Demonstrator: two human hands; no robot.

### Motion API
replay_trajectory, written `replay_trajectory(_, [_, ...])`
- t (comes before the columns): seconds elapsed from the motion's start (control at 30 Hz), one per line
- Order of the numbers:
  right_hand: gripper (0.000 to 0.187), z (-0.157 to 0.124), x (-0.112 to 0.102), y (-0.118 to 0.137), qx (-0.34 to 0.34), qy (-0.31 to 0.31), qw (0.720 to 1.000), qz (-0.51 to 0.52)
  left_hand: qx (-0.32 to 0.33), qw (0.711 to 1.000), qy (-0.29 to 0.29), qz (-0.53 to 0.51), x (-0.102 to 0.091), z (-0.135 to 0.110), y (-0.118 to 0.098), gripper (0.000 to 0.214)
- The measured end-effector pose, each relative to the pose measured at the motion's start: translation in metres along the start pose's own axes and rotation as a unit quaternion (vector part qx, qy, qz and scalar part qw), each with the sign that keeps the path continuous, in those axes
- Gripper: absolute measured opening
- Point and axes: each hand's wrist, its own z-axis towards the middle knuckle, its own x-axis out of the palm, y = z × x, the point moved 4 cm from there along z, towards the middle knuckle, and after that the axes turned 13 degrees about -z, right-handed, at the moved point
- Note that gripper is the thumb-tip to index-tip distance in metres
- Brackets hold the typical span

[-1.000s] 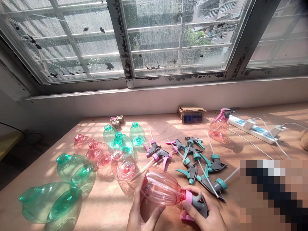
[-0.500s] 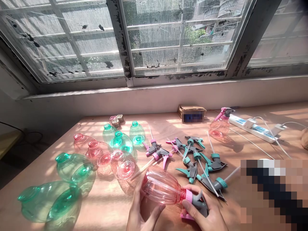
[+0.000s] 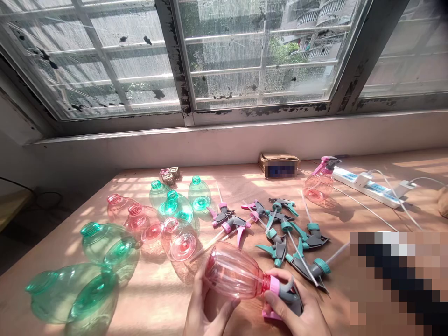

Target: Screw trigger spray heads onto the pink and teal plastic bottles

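Observation:
I hold a clear pink spray bottle (image 3: 234,273) on its side, low over the wooden table (image 3: 227,186). My left hand (image 3: 206,312) cups the bottle's body from below, fingers curled round it. A grey trigger head with a pink collar (image 3: 284,293) sits on the bottle's neck, and my right hand (image 3: 297,312) grips it. Loose trigger heads, pink (image 3: 231,221) and teal (image 3: 297,242), lie just beyond the bottle.
Empty pink bottles (image 3: 147,224) and green bottles (image 3: 105,247) lie at the left. One assembled pink sprayer (image 3: 320,184) stands at the back right near a white power strip (image 3: 367,186) with cables. A small cardboard box (image 3: 280,165) sits by the wall. A blurred patch covers the lower right.

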Motion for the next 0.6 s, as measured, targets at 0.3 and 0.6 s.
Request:
replay_trajectory(0.3, [0.061,-0.001,-0.001,-0.001,0.000,0.003,1.000,-0.001,-0.006,1.000,0.006,0.004,0.000,-0.002,0.000,0.083])
replay_trajectory(0.6, [0.063,-0.001,-0.001,0.000,-0.002,0.005,1.000,-0.004,-0.035,0.998,-0.018,-0.046,0.003,-0.004,-0.004,0.079])
